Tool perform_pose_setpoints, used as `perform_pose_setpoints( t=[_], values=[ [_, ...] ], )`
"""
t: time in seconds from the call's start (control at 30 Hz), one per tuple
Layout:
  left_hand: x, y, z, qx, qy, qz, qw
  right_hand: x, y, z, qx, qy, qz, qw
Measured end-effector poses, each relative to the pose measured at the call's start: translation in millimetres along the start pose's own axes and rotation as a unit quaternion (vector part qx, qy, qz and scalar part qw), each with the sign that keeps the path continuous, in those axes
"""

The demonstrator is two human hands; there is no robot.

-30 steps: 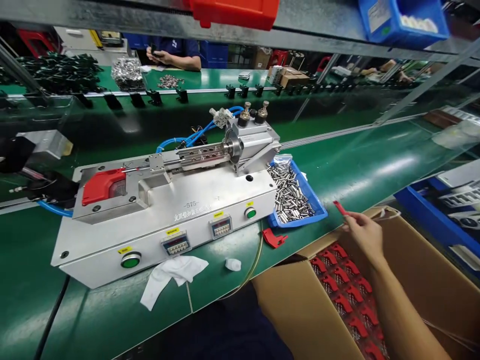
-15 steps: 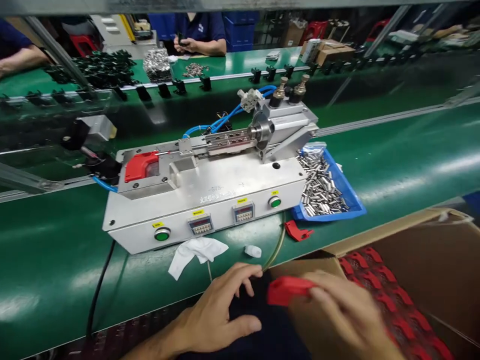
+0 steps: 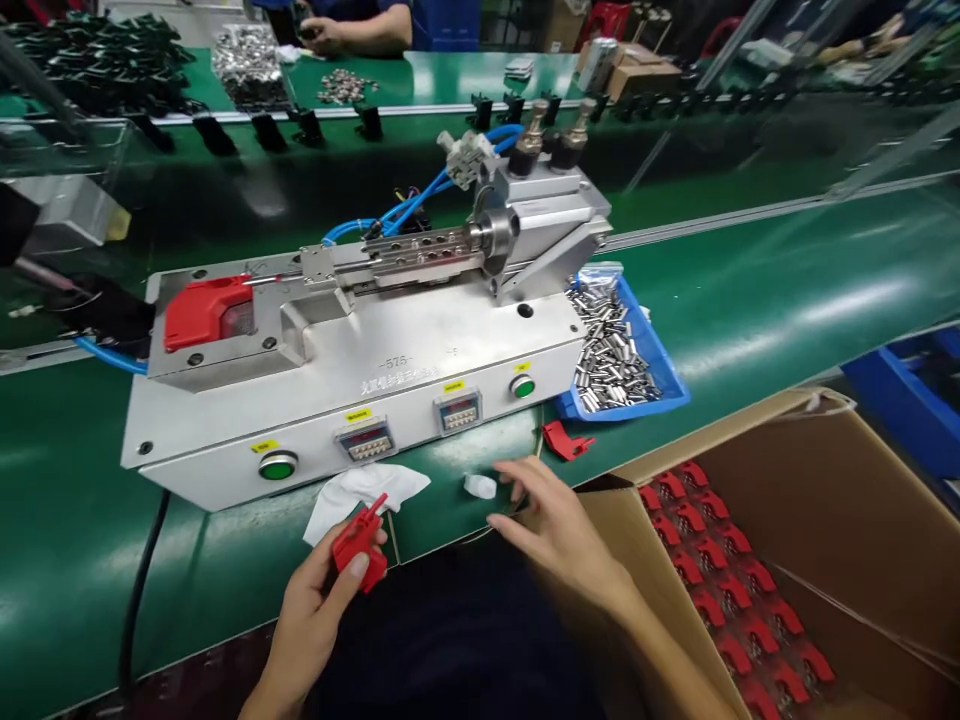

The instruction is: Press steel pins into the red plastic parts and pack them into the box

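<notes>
My left hand (image 3: 319, 590) is closed on a red plastic part (image 3: 361, 550) with a thin prong pointing up and right. My right hand (image 3: 555, 520) holds nothing; its fingers are apart, beside a small white wad (image 3: 480, 486) on the green bench. Behind the hands stands a metal press machine (image 3: 420, 350) with green buttons. Another red part (image 3: 196, 312) sits in the fixture at its left end, a thin rod reaching it from the right. One more red part (image 3: 566, 441) lies on the bench by the machine's right front corner.
A blue bin (image 3: 637, 405) of small metal pins stands right of the machine. At lower right, a cardboard box (image 3: 840, 500) contains rows of red parts. White cloth (image 3: 330, 500) lies before the machine. Across the bench, black parts (image 3: 367, 122) line a rail near a person's arm (image 3: 367, 32).
The red part has passed from my right hand to my left. My right hand, now with fingers apart, has moved up and left toward the white wad. The view has shifted right.
</notes>
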State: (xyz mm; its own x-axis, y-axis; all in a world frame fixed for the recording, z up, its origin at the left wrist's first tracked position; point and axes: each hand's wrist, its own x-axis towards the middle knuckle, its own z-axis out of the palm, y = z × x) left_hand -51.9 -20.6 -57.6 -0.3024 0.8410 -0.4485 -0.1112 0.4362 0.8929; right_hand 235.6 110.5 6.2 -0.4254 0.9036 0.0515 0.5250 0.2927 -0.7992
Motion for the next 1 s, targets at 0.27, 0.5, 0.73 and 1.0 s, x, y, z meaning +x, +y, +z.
perform_pose_setpoints(
  t=[0.27,0.5,0.73,1.0],
  values=[
    [3,39,17.1,-0.085,-0.025,0.065,0.994,18,-12,41,0.148,-0.016,-0.019,0.989],
    [3,48,19.5,-0.105,-0.035,0.085,0.990,28,-32,50,0.180,0.011,-0.004,0.984],
    [4,53,25.8,-0.125,-0.072,0.084,0.986,31,-24,58,0.303,0.127,0.071,0.942],
    [3,55,32.7,-0.153,-0.098,0.080,0.980,22,-14,67,0.233,0.217,0.010,0.948]
  ],
)
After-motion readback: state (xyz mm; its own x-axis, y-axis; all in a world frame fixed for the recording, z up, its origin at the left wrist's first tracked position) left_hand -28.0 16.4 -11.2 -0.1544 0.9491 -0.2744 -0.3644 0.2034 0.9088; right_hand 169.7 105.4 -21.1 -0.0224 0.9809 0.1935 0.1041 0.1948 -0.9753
